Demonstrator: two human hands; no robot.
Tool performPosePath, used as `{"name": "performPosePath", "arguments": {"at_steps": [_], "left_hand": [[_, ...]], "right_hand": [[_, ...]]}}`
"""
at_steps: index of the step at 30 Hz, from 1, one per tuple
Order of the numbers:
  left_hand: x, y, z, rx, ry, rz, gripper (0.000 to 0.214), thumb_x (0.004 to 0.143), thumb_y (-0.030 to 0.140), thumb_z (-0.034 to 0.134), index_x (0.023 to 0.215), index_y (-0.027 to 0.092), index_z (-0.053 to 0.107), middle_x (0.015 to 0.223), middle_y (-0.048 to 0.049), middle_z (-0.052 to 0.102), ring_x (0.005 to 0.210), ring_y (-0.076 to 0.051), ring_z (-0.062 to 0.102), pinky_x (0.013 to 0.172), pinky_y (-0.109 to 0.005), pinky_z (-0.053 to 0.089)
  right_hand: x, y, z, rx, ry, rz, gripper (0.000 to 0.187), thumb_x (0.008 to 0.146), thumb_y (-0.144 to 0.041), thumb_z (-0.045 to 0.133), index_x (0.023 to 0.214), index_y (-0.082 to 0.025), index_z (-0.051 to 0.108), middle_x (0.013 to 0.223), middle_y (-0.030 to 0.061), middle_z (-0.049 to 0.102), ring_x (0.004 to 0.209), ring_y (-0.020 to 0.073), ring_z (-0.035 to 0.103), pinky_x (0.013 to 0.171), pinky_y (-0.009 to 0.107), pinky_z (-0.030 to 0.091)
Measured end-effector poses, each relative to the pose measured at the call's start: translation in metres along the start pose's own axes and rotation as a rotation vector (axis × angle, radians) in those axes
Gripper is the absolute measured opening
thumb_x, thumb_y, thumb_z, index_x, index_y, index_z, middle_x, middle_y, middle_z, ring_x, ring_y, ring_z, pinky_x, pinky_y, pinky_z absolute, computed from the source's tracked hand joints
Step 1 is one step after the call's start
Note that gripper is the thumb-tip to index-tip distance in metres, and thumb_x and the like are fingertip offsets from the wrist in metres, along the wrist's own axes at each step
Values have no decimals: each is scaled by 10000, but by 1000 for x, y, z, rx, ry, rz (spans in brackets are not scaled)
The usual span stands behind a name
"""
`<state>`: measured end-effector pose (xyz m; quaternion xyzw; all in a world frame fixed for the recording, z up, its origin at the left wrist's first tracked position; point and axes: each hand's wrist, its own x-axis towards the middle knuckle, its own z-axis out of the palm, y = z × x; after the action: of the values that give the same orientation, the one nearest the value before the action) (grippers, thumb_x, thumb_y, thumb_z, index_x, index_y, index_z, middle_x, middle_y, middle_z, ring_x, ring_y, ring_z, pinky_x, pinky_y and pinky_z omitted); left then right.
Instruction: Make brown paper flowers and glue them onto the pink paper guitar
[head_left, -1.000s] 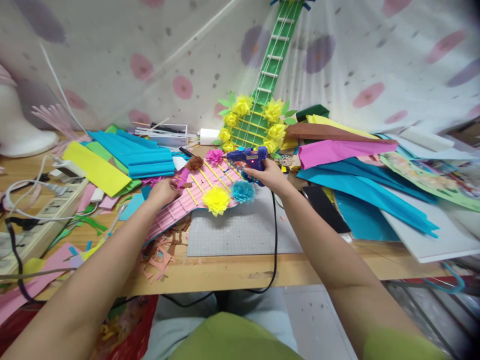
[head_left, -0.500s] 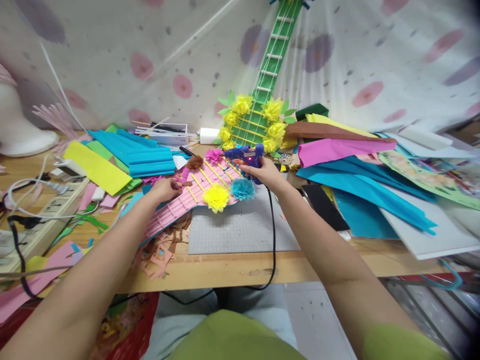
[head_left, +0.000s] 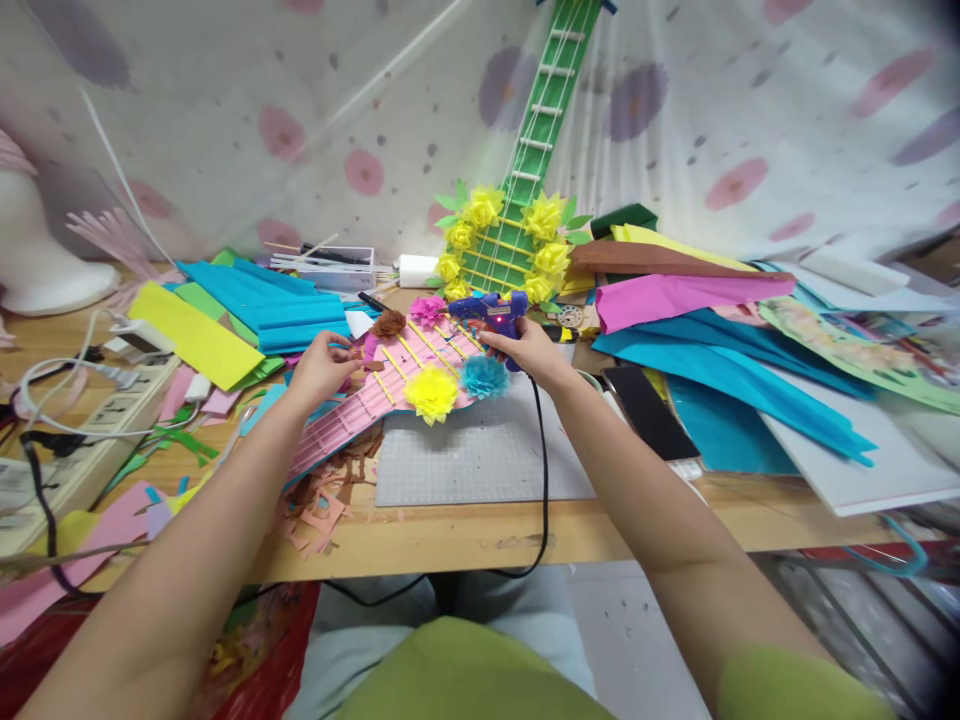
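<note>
A pink paper guitar point(head_left: 375, 400) lies slantwise on the wooden table, its body trimmed with yellow strips and with brown point(head_left: 388, 324), magenta point(head_left: 428, 310), yellow point(head_left: 431, 391) and blue point(head_left: 484, 376) paper flowers. My right hand point(head_left: 529, 350) is closed round a blue glue gun point(head_left: 495, 312), its nozzle pointing left over the guitar body. My left hand point(head_left: 321, 366) rests at the guitar's left edge, fingertips pinched on a small brown scrap by the brown flower.
A green paper guitar point(head_left: 525, 190) with yellow flowers leans on the spotted cloth behind. Crepe paper sheets pile up left point(head_left: 247, 310) and right point(head_left: 720, 330). A grey cutting mat point(head_left: 480, 455), a power strip point(head_left: 90, 420), a phone point(head_left: 646, 397) and paper scraps lie about. The gun's cord point(head_left: 546, 470) hangs over the table edge.
My left hand has lifted a little and moved up toward the brown flower, fingers now pinched. The right hand with the glue gun has stayed almost in place.
</note>
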<state>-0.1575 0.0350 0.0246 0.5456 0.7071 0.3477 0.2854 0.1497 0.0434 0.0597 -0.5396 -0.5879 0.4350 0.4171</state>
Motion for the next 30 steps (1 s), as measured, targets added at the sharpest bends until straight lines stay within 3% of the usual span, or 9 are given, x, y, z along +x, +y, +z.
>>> {"name": "performPosePath", "arguments": {"at_steps": [4, 8, 12, 15, 20, 23, 27, 30], "left_hand": [[-7, 19, 7, -181, 41, 47, 411, 559, 195, 669, 916, 198, 466, 737, 21, 597, 646, -147, 633, 580, -251, 490], [-20, 43, 21, -317, -25, 132, 394, 515, 159, 632, 872, 196, 471, 740, 29, 577, 646, -145, 617, 603, -275, 499], [-28, 61, 33, -312, -94, 204, 366, 515, 158, 613, 862, 192, 500, 744, 15, 598, 672, -149, 601, 621, -278, 478], [-26, 66, 29, -264, -108, 194, 333, 536, 186, 608, 852, 190, 504, 704, 15, 598, 639, -147, 587, 598, -265, 450], [-4, 49, -8, -4, -36, 101, 409, 556, 269, 655, 947, 200, 553, 689, 15, 644, 641, -169, 609, 560, -250, 414], [14, 28, -29, 138, -69, 2, 399, 510, 281, 700, 876, 195, 567, 685, -6, 673, 686, -201, 641, 545, -252, 415], [29, 4, -38, 268, -204, -63, 340, 463, 309, 728, 760, 193, 612, 673, -40, 697, 662, -227, 645, 521, -273, 407], [31, 1, -37, 296, -205, -41, 328, 485, 329, 715, 776, 196, 643, 696, -41, 710, 654, -231, 650, 528, -283, 413]], "right_hand": [[0, -10, 4, 264, 38, 17, 411, 640, -392, 750, 914, -181, 528, 695, -14, 632, 525, 82, 564, 464, 197, 426], [-1, -21, 10, 506, 18, 50, 454, 561, -315, 804, 877, -184, 506, 708, -18, 634, 541, 82, 580, 456, 188, 414], [-4, -28, 24, 555, -57, 47, 515, 485, -262, 830, 877, -202, 502, 730, -34, 639, 599, 102, 621, 502, 197, 437], [-5, -29, 30, 525, -75, 38, 527, 464, -292, 835, 866, -210, 505, 739, -43, 636, 619, 110, 626, 513, 204, 433], [-1, -21, 14, 469, -21, 18, 438, 503, -346, 807, 812, -190, 538, 653, -43, 596, 519, 63, 513, 466, 196, 367], [1, -8, -5, 452, 47, -5, 406, 528, -377, 785, 805, -189, 556, 654, -31, 598, 506, 62, 475, 454, 207, 349], [0, 9, -23, 442, 120, 1, 394, 526, -378, 788, 789, -183, 568, 675, -7, 617, 533, 78, 492, 468, 222, 357], [-3, 20, -28, 452, 146, 4, 388, 520, -371, 799, 784, -183, 585, 739, 14, 653, 546, 80, 506, 473, 224, 366]]}}
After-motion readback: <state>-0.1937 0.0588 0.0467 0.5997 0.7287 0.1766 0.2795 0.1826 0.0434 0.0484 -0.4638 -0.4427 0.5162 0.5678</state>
